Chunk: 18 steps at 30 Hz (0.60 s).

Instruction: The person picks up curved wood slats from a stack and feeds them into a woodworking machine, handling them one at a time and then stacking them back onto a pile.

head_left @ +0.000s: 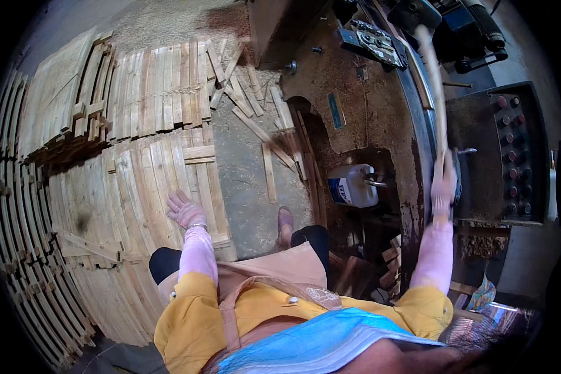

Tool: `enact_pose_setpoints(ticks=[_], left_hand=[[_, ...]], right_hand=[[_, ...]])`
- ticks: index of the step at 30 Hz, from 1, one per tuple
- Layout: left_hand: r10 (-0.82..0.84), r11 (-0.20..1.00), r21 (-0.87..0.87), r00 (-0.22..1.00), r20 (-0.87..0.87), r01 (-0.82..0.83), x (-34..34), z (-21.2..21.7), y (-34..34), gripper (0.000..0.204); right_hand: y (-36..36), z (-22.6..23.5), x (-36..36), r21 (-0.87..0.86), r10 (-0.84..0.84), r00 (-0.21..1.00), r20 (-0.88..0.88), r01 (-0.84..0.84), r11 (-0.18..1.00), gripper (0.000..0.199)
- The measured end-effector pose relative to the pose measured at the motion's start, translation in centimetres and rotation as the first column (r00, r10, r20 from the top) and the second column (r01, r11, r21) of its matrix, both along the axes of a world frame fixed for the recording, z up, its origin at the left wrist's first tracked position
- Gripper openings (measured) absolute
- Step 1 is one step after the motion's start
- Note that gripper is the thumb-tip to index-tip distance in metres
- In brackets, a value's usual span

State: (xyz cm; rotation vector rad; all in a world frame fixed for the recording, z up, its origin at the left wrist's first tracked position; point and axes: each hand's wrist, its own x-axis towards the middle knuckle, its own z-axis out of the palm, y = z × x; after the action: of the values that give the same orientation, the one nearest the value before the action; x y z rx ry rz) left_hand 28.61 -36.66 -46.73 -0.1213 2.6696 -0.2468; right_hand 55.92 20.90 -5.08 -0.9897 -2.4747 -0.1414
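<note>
My right hand [443,190], in a pink glove, grips a long thin wooden slat [434,81] that runs away from me over the top of a rusty machine [380,118]. The slat is blurred. My left hand [184,209], also gloved, hangs with fingers spread above stacked wooden slats [137,181] on my left and holds nothing.
Large piles of flat slats [149,87] fill the floor at left. Loose slats [255,106] lie scattered on the concrete by the machine. A white plastic jug [350,185] sits in the machine's recess. A control panel with several red buttons [511,156] stands at right.
</note>
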Motion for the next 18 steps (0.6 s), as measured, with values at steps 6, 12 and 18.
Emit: enact_pose_setpoints(ticks=[6,12,18], left_hand=[[0.093,0.994,0.059,0.996,0.013,-0.093,-1.1,1.3,2.1,0.081],[0.295,0.911,0.300,0.956,0.010,-0.284,-2.4,0.0,3.8,0.083],[0.542,0.339,0.858,0.825,0.158,-0.387,-4.6,12.3,8.5,0.067]], right_hand=[[-9.1,0.8,17.9,-0.208,-0.283,0.953,0.112,0.301,0.931,0.045],[-2.1,1.3,7.9,0.046,-0.078,0.991,0.104,0.073,0.996,0.046],[4.6,1.7,-3.1,0.079,0.023,0.991,0.130,-0.033,0.996,0.040]])
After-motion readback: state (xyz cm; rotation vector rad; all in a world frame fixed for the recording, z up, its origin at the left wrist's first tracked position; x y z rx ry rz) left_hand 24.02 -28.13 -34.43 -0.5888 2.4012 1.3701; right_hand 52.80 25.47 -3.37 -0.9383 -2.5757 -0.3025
